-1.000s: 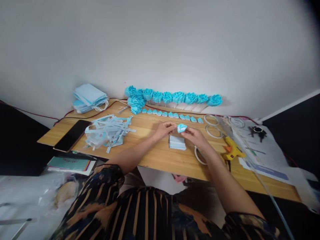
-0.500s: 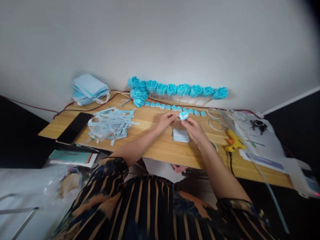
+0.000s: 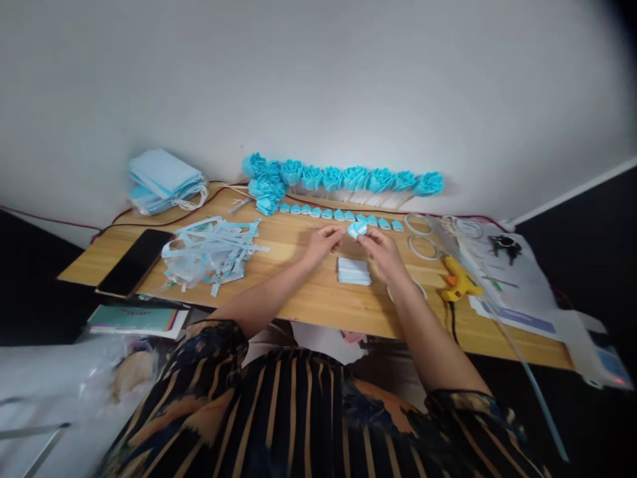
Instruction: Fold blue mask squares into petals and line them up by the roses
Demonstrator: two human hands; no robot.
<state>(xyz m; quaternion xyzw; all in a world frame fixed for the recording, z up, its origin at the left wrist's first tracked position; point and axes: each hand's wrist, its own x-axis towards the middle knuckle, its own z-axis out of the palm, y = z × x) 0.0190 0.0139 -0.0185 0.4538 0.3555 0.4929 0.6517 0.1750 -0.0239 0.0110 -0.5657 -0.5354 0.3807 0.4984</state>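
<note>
Between the thumb and fingers of my right hand is a small folded blue fabric petal with whitish strips on its face. My left hand is just left of it, thumb and fingertips pinched together; whether anything thin is between them I cannot make out. Below the hands lies a stack of pale cut fabric pieces. A row of similar folded blue petals runs along the table behind the hands.
Blue fabric roses on sticks line the wall. Leftward are a heap of cut strips, a phone and stacked face masks. Tape rings, a yellow glue gun and keys lie on the right.
The view has shifted slightly, so the whole table appears a little further left. My right hand still has the petal, now turned slightly; my left hand stays pinched close beside it.
</note>
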